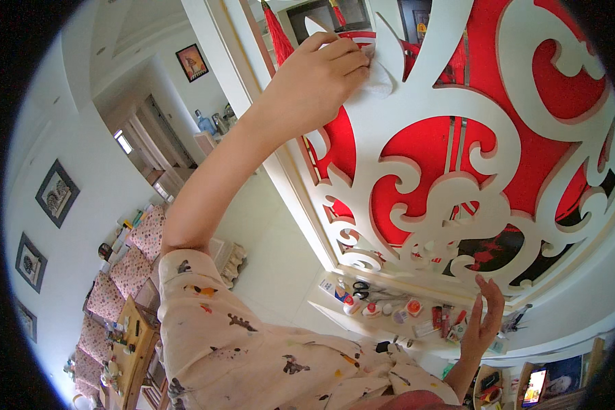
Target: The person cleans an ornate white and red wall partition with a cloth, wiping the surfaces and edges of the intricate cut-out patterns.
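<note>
My left hand (333, 72) is raised at the top centre, its fingers curled over a white cloth or tissue (378, 82) pressed against a white carved lattice screen (389, 110). Red panels show through the scrollwork, and red tassels (277, 33) hang behind its upper left part. Lower right, my right hand (484, 320) has its fingers apart with nothing in them; the fingertips are by the bottom edge of the screen, and whether they touch it I cannot tell.
Below the screen, a ledge (333, 307) bears scissors (361, 289), bottles and small containers. A phone with a lit screen (535, 387) stands lower right. Left are a wooden table (133, 353), a sofa with dotted cushions (105, 294) and framed pictures (57, 193).
</note>
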A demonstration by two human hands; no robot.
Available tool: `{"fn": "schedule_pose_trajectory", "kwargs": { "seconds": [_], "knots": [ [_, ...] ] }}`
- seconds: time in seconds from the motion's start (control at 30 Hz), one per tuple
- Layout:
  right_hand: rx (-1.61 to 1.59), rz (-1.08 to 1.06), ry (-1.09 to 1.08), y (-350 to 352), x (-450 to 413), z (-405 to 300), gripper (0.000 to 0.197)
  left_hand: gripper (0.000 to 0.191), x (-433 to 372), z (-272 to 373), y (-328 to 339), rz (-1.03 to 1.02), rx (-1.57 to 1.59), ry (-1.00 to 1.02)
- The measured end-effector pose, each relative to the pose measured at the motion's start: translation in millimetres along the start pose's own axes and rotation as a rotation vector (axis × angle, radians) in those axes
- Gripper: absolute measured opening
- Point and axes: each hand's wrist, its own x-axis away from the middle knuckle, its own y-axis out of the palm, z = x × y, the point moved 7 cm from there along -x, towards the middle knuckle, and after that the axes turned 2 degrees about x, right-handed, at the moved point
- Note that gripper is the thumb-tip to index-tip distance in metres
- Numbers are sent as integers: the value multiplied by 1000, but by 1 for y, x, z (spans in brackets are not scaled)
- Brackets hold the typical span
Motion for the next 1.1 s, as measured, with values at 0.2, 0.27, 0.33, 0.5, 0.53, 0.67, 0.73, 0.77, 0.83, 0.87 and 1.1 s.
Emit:
{"fn": "schedule_pose_trajectory", "kwargs": {
  "seconds": [0.2, 0.27, 0.33, 0.5, 0.53, 0.67, 0.73, 0.77, 0.83, 0.87, 1.1],
  "knots": [
    [30, -37, 1, -3, -1, 0, 30, 24, -1, -7, -4, 82, -69, 78],
    [39, -45, -15, -6, -3, -1, 30, 30, 0, -11, -4, 75, -54, 105],
    [67, -50, 5, -10, -3, 4, 29, 30, 1, -32, -13, 107, -101, -22],
    [-12, -41, 66, -12, -6, 2, 28, 31, 10, -77, -25, 233, -38, -274],
    [-29, -41, 100, -11, -7, 2, 26, 30, 10, -78, -24, 243, -44, -295],
    [24, -81, 20, -9, -8, 3, 27, 25, 16, -77, -16, 345, 39, -477],
    [-92, -86, 98, -6, -9, 4, 29, 27, 14, -63, -16, 315, -76, -420],
    [-93, -89, 98, -5, -9, 4, 29, 27, 14, -63, -17, 312, -77, -422],
    [-83, -98, 68, -5, -10, 3, 30, 28, 14, -58, -18, 325, -91, -366],
    [-83, -101, 68, -5, -11, 2, 30, 28, 14, -57, -19, 324, -92, -368],
    [-93, -100, 37, -1, -10, 4, 31, 34, 7, -45, -20, 205, -133, -298]
  ]
}}
